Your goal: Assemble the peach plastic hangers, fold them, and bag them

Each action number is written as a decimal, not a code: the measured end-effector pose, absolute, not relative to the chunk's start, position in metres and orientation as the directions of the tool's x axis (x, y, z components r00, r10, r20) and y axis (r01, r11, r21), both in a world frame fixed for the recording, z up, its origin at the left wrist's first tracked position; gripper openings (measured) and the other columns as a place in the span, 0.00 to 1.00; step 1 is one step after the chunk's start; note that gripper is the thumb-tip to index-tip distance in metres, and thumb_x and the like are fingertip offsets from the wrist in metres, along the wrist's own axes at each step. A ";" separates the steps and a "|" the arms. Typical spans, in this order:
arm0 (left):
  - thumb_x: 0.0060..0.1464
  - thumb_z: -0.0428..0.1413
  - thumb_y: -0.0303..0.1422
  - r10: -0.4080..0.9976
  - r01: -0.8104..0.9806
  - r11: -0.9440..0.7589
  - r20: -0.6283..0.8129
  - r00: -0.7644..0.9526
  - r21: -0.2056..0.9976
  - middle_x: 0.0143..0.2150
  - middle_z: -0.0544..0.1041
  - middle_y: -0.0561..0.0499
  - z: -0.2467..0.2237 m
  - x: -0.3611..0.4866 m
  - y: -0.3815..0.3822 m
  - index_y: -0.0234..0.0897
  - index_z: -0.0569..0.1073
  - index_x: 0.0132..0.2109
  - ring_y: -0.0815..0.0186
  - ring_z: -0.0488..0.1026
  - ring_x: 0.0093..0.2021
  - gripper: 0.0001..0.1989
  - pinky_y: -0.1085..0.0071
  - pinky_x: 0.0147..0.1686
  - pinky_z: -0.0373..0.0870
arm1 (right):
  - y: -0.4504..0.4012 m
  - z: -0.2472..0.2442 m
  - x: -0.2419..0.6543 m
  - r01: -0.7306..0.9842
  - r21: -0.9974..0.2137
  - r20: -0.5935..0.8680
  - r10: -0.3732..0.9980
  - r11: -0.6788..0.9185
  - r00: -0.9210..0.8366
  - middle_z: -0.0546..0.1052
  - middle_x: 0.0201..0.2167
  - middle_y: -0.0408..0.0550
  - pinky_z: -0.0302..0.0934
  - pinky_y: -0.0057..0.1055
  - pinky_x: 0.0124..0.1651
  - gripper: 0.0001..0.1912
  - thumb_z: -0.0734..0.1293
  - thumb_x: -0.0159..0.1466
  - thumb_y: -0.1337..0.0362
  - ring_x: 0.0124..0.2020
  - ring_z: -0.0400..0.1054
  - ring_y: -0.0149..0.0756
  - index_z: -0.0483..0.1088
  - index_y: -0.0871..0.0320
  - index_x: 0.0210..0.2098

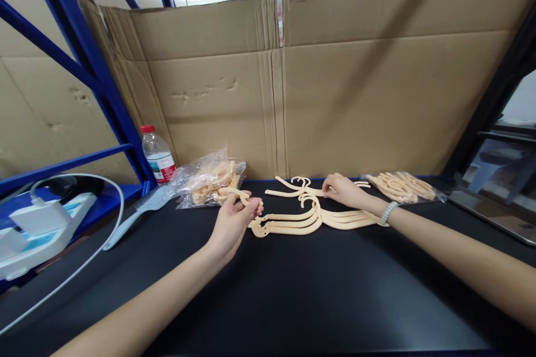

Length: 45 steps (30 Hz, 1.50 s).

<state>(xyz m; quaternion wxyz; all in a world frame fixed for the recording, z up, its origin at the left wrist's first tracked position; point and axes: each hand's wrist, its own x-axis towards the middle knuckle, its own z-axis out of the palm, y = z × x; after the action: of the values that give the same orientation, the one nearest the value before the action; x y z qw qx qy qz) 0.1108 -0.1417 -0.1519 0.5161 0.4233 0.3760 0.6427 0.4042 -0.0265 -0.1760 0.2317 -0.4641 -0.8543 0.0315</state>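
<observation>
My left hand [231, 224] is closed on a cream curved plastic piece [235, 192], held up left of the hangers. Beneath my two arms, several cream plastic clothes hangers [293, 228] lie nested together on the black tabletop [318, 295], their hooks pointing away from me. Behind them are more cream hanger parts [285, 193], spread out with hooks and straight arms showing. My right hand [345, 191] has its fingers pinched on one of these hanger arms, partly hidden by the hand.
Clear bags of cream parts lie at the back left [205, 181] and back right [404, 187]. A red-capped bottle [158, 156], a pale blue brush [140, 212] and a power strip [46, 234] with a white cable are on the left. Cardboard [355, 89] walls the back.
</observation>
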 end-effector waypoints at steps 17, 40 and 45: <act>0.42 0.67 0.29 0.985 -0.459 -0.098 0.151 0.081 0.883 0.28 0.73 0.53 -0.151 0.111 -0.145 0.31 0.74 0.32 0.74 0.69 0.30 0.11 0.80 0.34 0.69 | -0.103 -0.142 0.425 0.626 -0.358 0.643 0.669 0.693 -0.373 0.76 0.35 0.50 0.66 0.34 0.37 0.11 0.60 0.65 0.60 0.33 0.71 0.37 0.70 0.57 0.41; 0.54 0.59 0.28 0.930 -0.414 0.032 0.125 0.347 0.910 0.38 0.74 0.49 -0.144 0.122 -0.163 0.34 0.72 0.33 0.67 0.72 0.34 0.03 0.71 0.37 0.70 | -0.127 -0.156 0.428 0.611 -0.133 0.792 0.454 0.781 -0.408 0.76 0.33 0.45 0.65 0.31 0.37 0.06 0.63 0.64 0.69 0.34 0.71 0.35 0.71 0.53 0.38; 0.54 0.59 0.28 0.937 -0.401 0.009 0.133 0.323 0.916 0.34 0.74 0.49 -0.146 0.122 -0.162 0.33 0.71 0.31 0.69 0.70 0.31 0.05 0.73 0.35 0.69 | -0.129 -0.155 0.427 0.598 -0.125 0.806 0.433 0.791 -0.403 0.76 0.32 0.45 0.65 0.30 0.36 0.07 0.64 0.63 0.70 0.33 0.70 0.35 0.71 0.53 0.38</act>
<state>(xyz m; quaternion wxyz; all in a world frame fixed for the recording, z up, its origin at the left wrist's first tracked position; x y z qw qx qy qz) 0.1220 -0.1624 -0.1463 0.6538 0.4836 0.2771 0.5118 0.4271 -0.1290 -0.1552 0.4499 -0.3096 -0.8326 -0.0920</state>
